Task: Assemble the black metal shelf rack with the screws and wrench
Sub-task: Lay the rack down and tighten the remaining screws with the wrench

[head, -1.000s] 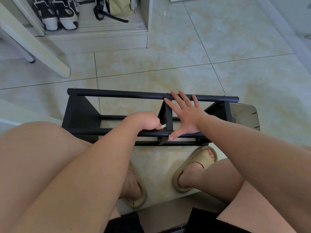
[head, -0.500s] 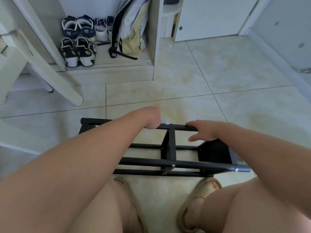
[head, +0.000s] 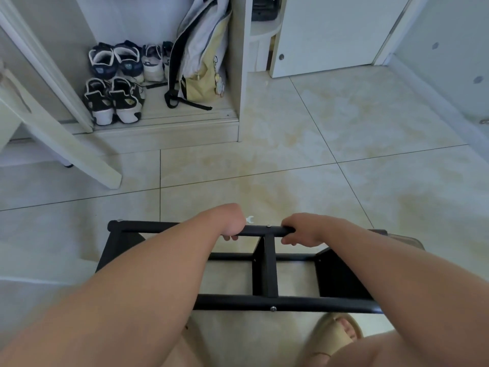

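The black metal shelf rack (head: 264, 271) stands on the tiled floor in front of me, with long bars, a middle upright and dark end panels. My left hand (head: 230, 221) curls over the far top bar left of the middle upright. The jaw of a small silver wrench (head: 249, 220) sticks out past its knuckles. My right hand (head: 304, 230) grips the same bar just right of the upright. A screw head (head: 268, 226) shows on the far bar between the hands. Another screw (head: 273, 309) sits in the near bar.
My right foot in a beige slipper (head: 336, 332) is under the rack's near side. A white furniture leg (head: 79, 154) slants at the left. Shoes (head: 113, 102) and a backpack (head: 201, 59) fill a cabinet alcove ahead. A white door (head: 330, 33) is at the back right.
The view rose toward the cabinet. Both hands went from the near bar and middle upright to the far top bar; my right hand went from flat and spread to gripping the bar.
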`<action>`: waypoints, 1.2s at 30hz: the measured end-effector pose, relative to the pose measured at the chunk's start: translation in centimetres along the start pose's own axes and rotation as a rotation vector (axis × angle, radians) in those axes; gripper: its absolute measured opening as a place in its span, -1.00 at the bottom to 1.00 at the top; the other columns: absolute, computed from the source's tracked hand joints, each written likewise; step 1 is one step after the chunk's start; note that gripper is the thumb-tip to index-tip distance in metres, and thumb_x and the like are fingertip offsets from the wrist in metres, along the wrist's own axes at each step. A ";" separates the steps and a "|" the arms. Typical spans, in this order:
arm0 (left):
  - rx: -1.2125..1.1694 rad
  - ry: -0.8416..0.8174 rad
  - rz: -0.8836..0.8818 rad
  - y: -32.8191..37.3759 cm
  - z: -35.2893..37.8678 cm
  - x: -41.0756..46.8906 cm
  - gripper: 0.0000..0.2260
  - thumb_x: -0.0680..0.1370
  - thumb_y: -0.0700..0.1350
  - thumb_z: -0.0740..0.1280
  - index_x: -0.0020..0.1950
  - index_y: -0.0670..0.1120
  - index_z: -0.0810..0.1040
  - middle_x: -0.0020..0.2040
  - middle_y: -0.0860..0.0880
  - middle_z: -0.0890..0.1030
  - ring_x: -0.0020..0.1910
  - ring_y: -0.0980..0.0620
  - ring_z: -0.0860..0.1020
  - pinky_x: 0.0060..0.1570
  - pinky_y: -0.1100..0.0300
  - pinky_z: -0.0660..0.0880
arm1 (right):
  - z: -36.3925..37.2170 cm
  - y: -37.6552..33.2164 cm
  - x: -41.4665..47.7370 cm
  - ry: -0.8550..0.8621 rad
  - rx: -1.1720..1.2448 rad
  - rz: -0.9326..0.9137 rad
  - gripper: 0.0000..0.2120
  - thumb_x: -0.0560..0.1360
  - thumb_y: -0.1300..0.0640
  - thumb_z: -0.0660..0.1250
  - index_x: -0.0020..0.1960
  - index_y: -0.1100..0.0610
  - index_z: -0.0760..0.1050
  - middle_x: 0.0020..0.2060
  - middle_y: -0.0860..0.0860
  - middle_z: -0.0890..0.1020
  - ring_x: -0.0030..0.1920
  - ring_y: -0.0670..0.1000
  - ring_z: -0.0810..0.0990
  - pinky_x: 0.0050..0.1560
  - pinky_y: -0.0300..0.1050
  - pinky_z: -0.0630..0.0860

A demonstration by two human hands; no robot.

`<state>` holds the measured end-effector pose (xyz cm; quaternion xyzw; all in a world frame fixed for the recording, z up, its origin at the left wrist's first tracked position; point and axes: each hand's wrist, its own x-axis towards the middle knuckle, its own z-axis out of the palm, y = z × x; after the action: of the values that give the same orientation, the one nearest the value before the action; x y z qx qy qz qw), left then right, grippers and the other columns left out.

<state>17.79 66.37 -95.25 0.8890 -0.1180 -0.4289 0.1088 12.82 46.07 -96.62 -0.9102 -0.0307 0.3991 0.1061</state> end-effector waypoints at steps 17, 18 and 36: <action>0.030 0.410 -0.051 -2.2 -0.1 -0.9 -0.90 0.55 -0.23 0.12 0.05 -0.10 0.27 -0.22 0.00 0.41 -0.21 -0.05 0.44 -0.13 0.06 0.32 | 0.6 -3.5 -0.4 0.378 -0.073 -0.027 -0.80 0.65 -0.07 0.23 0.21 0.00 0.44 0.02 -0.04 0.48 0.11 0.09 0.52 0.14 0.07 0.41; 0.044 0.365 -0.062 -2.3 0.4 -1.0 -0.91 0.57 -0.22 0.12 0.06 -0.10 0.28 -0.21 -0.01 0.41 -0.16 -0.07 0.48 -0.13 0.07 0.33 | 1.0 -3.6 -0.3 0.319 -0.074 -0.026 -0.79 0.65 -0.06 0.24 0.22 0.01 0.45 0.04 -0.03 0.48 0.11 0.10 0.53 0.14 0.09 0.44; 0.531 -0.293 0.004 -2.7 4.7 6.7 -0.71 0.65 -0.31 0.09 0.26 -0.35 0.51 0.24 -0.28 0.56 0.01 -0.19 0.49 0.11 0.04 0.44 | 10.4 -1.6 7.1 0.168 -0.059 -0.008 -0.75 0.61 -0.03 0.34 0.23 0.04 0.50 0.11 0.03 0.51 0.12 0.13 0.50 -0.04 -0.02 0.37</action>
<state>18.40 66.46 -103.82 0.8147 -0.2424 -0.5066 -0.1448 10.06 50.36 -108.31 -0.9431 -0.0371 0.3198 0.0834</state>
